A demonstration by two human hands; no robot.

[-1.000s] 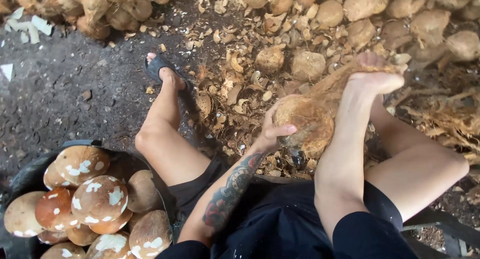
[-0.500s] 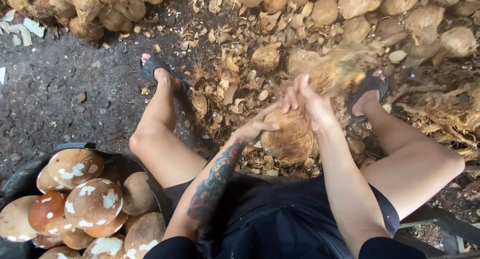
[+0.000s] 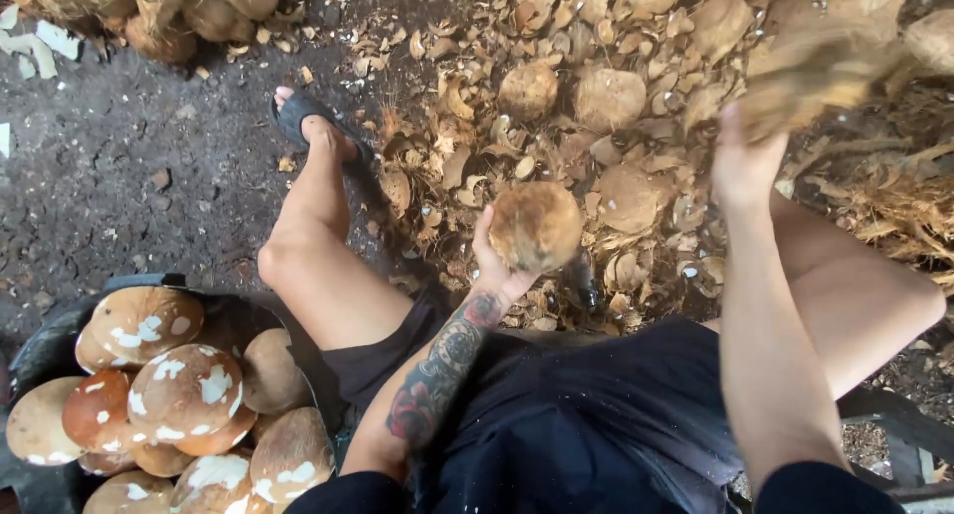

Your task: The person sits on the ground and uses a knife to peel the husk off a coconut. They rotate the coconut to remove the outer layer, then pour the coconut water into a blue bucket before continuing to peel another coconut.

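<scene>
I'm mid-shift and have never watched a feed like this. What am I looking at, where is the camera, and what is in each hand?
There is no machine here: a seated person works with two bare hands, and the single camera sits on their head, looking down past their lap and legs. The left hand, on the tattooed forearm, cups a round husked coconut from below. The right hand is raised, and its grip is closed on a blurred piece of fibrous husk. The ground ahead is dark dirt strewn with husk scraps and more coconuts. At lower left a dark tub holds peeled coconuts, brown with white patches. One foot wears a dark sandal.
</scene>
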